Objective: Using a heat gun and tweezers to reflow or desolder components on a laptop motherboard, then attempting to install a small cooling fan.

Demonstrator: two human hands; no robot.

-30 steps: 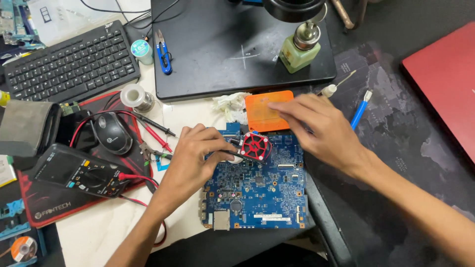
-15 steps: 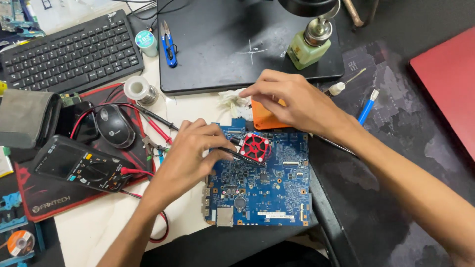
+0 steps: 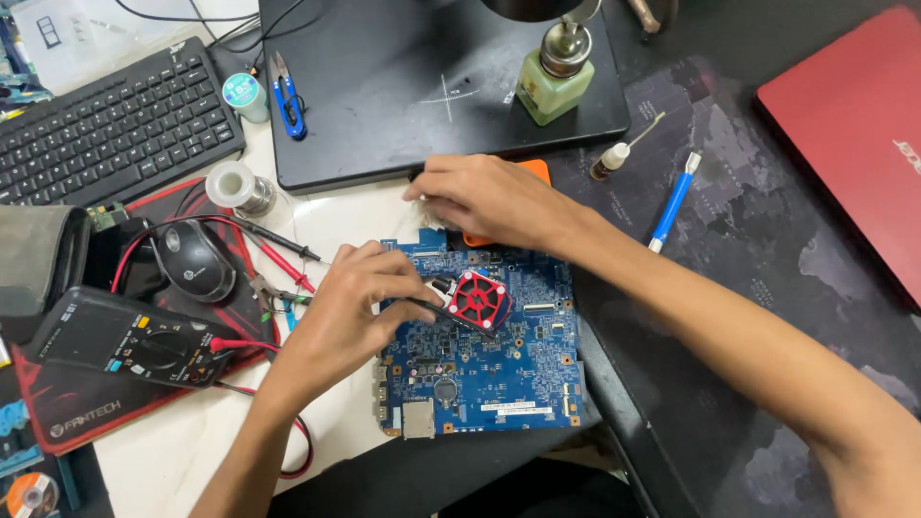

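From the head camera, a blue circuit board [image 3: 480, 355] is seen lying flat on the pale desk top [image 3: 173, 470], and everything else is placed here in relation to it. A small red fan [image 3: 478, 299] is mounted near the board's upper middle.

The left hand [image 3: 350, 307] is brought in from the lower left, with the forearm angled up toward the board and the wrist bent slightly. Its fingers are curled closed around a thin dark tool [image 3: 436, 309] — held like a pen, with the tip laid against the left edge of the fan.

The right hand [image 3: 489, 201] is reached across from the lower right, the arm stretched diagonally over the board's right side. The palm is turned down just above the board's top edge, over an orange pad [image 3: 533, 171]. The fingers are drawn together at something pale under the fingertips; whether it is actually gripped cannot be told.

Left of the board, a black mouse [image 3: 192, 259], a black multimeter [image 3: 134, 341] with red leads and a roll of solder wire [image 3: 235, 187] are found. A keyboard [image 3: 110, 125] is set further up and left. Above the board a pale green bottle [image 3: 556, 82] is stood on a black mat — and to the upper right a blue pen-like tool [image 3: 673, 201] is laid.
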